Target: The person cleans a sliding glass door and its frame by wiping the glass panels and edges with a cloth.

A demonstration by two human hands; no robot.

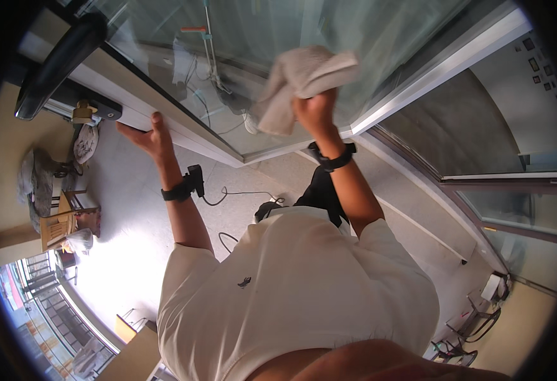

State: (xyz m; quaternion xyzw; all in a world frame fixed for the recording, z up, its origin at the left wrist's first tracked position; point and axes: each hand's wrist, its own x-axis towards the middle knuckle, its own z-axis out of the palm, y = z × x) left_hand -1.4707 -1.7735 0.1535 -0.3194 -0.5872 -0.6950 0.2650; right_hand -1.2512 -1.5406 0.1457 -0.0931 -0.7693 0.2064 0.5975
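A light-coloured cloth is bunched in my right hand, held up against or close in front of the glass pane of a white-framed door. My left hand rests at the edge of the door frame, thumb and fingers spread, below a black door handle. A brass-coloured lock part sits beside that handle. Whether the cloth touches the glass cannot be told for certain.
A black cable runs over the tiled floor by my legs. Wooden chairs stand along the left wall. At the right are a raised sill and glazed panels, with dark-framed chairs lower down.
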